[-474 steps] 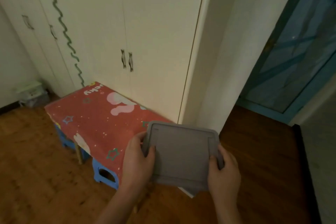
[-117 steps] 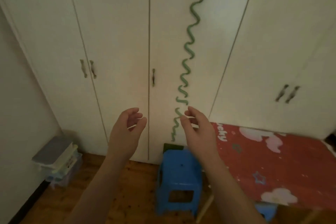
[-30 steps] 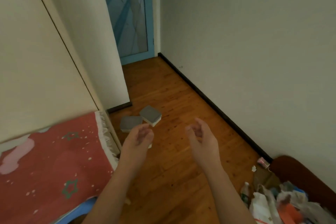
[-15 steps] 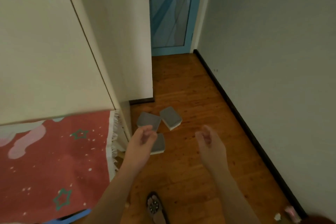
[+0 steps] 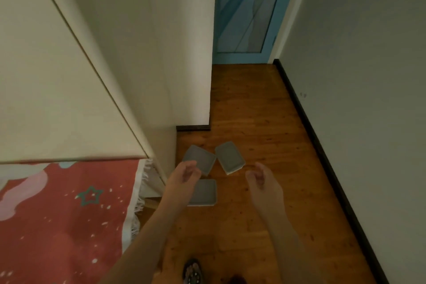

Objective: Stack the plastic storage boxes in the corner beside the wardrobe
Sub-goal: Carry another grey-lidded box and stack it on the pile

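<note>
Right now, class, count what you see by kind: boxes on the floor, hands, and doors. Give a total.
Grey boxes: 3 (far left, far right, near)
Hands: 2 (left hand, right hand)
Blue door: 1
Total: 6

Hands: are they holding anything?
No. Both hands, left and right, are empty, hanging above three grey boxes on the floor.

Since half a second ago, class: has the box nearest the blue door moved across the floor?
No. That box lies beside its neighbour, equally far from the skirting end; only the camera shifted.
</note>
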